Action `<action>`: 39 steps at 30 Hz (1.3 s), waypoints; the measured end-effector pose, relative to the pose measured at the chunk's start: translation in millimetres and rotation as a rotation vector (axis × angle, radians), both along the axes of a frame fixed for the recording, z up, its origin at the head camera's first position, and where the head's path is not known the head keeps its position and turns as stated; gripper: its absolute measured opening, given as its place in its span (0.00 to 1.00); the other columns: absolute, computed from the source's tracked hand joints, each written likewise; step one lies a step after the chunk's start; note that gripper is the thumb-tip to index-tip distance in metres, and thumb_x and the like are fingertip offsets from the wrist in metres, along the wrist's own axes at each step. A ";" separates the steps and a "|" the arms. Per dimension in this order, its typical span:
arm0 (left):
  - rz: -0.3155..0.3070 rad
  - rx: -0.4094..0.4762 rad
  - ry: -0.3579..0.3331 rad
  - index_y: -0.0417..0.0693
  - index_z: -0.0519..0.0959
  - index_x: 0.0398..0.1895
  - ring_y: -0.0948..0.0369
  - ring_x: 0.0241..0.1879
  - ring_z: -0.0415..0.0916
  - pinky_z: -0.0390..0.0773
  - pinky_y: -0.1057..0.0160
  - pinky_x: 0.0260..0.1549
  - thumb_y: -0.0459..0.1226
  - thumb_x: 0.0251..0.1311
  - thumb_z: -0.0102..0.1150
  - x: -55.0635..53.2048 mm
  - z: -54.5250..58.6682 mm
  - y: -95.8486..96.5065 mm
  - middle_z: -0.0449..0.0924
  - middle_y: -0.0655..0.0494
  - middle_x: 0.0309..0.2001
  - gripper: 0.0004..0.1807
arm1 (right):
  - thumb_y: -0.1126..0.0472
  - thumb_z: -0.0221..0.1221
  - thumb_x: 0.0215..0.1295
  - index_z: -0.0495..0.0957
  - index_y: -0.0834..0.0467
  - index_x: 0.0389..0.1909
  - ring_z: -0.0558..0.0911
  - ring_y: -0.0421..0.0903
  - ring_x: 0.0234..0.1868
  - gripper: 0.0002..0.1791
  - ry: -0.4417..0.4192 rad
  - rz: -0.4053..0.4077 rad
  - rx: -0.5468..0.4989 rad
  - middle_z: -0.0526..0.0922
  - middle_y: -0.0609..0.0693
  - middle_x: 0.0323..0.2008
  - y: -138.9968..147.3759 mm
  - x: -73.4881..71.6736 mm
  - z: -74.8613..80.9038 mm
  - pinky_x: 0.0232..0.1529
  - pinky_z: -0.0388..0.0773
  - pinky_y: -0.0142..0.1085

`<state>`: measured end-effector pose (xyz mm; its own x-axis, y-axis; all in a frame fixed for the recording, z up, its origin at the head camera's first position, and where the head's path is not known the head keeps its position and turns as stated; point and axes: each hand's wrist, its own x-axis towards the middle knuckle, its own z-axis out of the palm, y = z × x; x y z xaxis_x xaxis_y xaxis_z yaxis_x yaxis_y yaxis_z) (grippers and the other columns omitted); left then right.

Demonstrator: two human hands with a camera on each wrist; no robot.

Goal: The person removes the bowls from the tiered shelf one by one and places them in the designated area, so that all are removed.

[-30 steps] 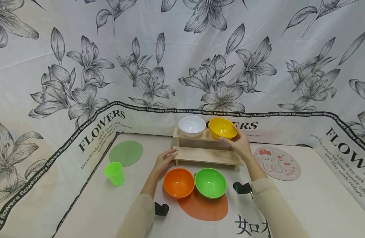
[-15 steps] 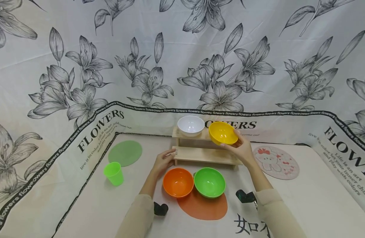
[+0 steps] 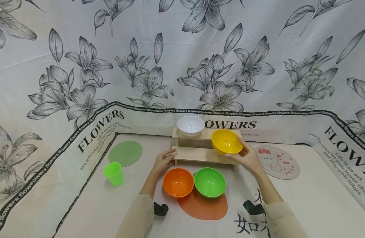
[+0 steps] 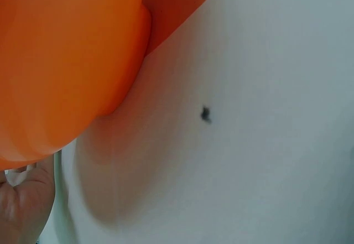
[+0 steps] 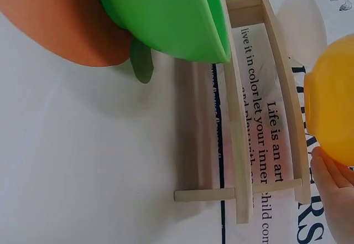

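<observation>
My right hand point(image 3: 248, 158) holds a yellow bowl point(image 3: 227, 141) by its right side, thumb low at the front. In the head view the bowl overlaps the right part of a two-tier wooden rack point(image 3: 197, 154); in the right wrist view the bowl point(image 5: 337, 103) is apart from the shelves. My left hand point(image 3: 164, 161) grips the left end of the rack's lower shelf; its fingertips are partly hidden. A white bowl point(image 3: 191, 126) sits on the upper shelf at the left. In front of the rack stand an orange bowl point(image 3: 178, 182) and a green bowl point(image 3: 210, 182), side by side.
An orange mat point(image 3: 204, 208) lies partly under the two front bowls. A green cup point(image 3: 114, 174) stands at the left near a round green mat point(image 3: 125, 153). A pink cartoon mat point(image 3: 277, 162) lies right of the rack. Flowered cloth point(image 3: 152, 82) hangs behind.
My right hand has brought the yellow bowl from over the upper shelf forward and slightly right, toward the lower shelf. The left hand stays at the rack's end.
</observation>
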<state>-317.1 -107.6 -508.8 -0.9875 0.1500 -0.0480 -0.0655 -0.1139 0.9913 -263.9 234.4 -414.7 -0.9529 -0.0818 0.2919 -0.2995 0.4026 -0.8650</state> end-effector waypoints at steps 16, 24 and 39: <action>0.006 0.012 0.001 0.39 0.71 0.61 0.44 0.58 0.70 0.76 0.53 0.51 0.33 0.66 0.52 0.5 -1.1 0.0 0.67 0.34 0.62 0.21 | 0.63 0.69 0.53 0.51 0.68 0.70 0.64 0.65 0.64 0.48 0.021 -0.003 0.038 0.56 0.67 0.69 7.5 30.9 -20.3 0.53 0.66 0.15; -0.007 -0.004 0.016 0.38 0.69 0.62 0.43 0.60 0.67 0.74 0.52 0.54 0.35 0.66 0.53 2.7 0.3 0.3 0.65 0.33 0.63 0.22 | 0.66 0.68 0.52 0.52 0.69 0.70 0.66 0.67 0.62 0.47 0.057 0.019 0.020 0.58 0.70 0.67 12.9 42.1 -33.3 0.52 0.66 0.14; -0.048 0.003 0.003 0.33 0.66 0.63 0.41 0.61 0.65 0.72 0.50 0.56 0.32 0.67 0.51 19.6 27.0 -0.7 0.62 0.30 0.63 0.23 | 0.62 0.69 0.52 0.54 0.67 0.70 0.70 0.53 0.62 0.47 0.011 -0.020 0.097 0.60 0.68 0.66 32.3 61.1 -53.4 0.52 0.68 0.16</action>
